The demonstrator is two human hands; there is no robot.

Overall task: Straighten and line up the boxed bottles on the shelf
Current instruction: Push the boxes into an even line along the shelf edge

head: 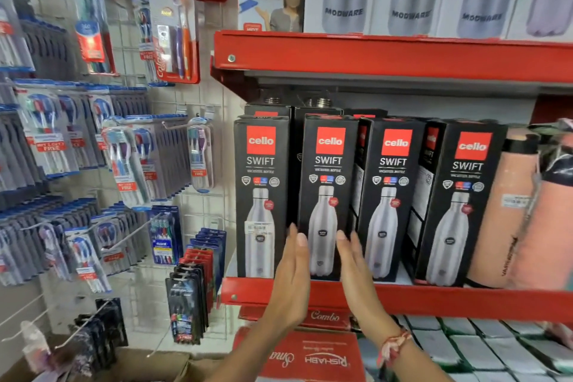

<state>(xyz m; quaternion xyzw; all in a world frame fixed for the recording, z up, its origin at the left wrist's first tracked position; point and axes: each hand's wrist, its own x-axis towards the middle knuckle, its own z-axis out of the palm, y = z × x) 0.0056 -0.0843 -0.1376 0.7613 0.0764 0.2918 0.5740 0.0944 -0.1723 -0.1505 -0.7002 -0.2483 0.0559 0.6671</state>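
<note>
Several tall black boxed bottles stand in a row on a red shelf. The second box from the left sits between my two flat palms. My left hand lies against its lower left edge, fingers straight and together. My right hand lies against its lower right edge, fingers extended. The leftmost box stands upright beside it. The two boxes to the right are turned slightly, showing their left sides. More black boxes stand behind the front row.
Peach-coloured bottles stand at the right end of the shelf. A red shelf above carries white bottle boxes. Toothbrush packs hang on a wire grid to the left. Red boxes lie below.
</note>
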